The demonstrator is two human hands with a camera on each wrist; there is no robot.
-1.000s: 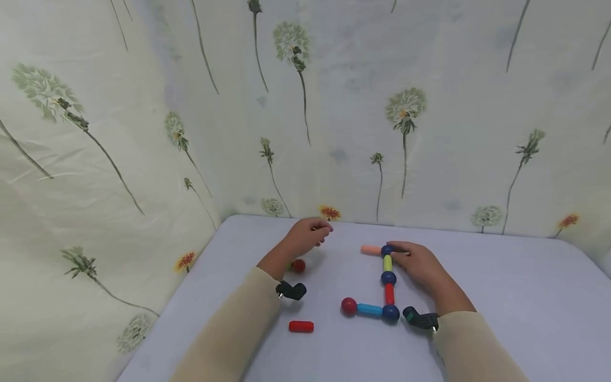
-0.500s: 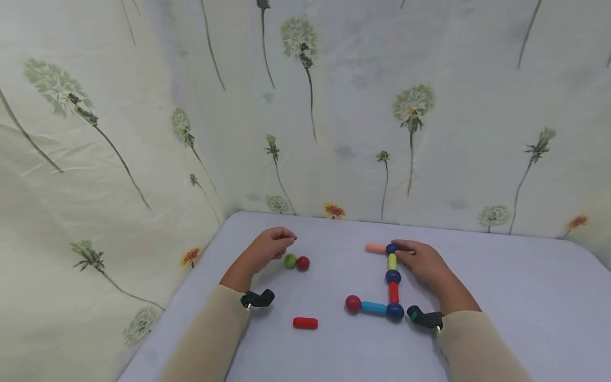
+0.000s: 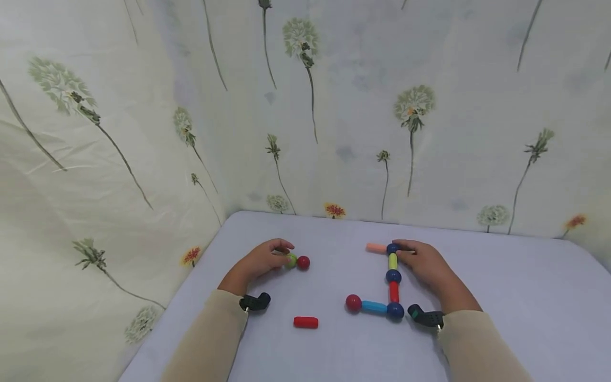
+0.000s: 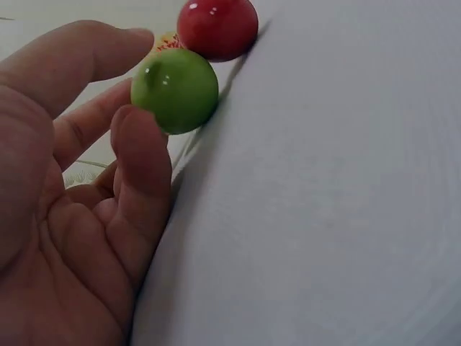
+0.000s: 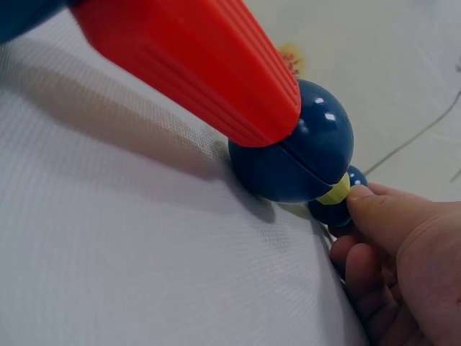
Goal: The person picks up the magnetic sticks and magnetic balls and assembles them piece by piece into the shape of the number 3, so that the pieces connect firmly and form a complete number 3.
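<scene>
My left hand [image 3: 261,262] is at a green ball [image 4: 176,91], its thumb and forefinger spread to either side. The thumb overlaps the ball's edge in the left wrist view; whether it touches is unclear. A red ball [image 3: 303,262] sits right against the green one. My right hand [image 3: 424,263] pinches the far blue ball [image 3: 392,248] of a joined ball-and-stick shape, thumb by the yellow stick [image 5: 335,192]. From that ball a peach stick [image 3: 376,248] points left. Nearer me the shape runs through a middle blue ball [image 5: 310,148], a red stick [image 5: 198,65] and a corner blue ball [image 3: 395,311].
A light blue stick [image 3: 374,307] runs left from the corner ball to another red ball [image 3: 353,303]. One loose red stick [image 3: 305,322] lies on the white table [image 3: 334,350] between the forearms. Behind stands a flower-print cloth [image 3: 343,106].
My left hand has moved left and then down to the green ball, which it hid before. The right hand keeps its hold on the far blue ball. The head view has shifted slightly.
</scene>
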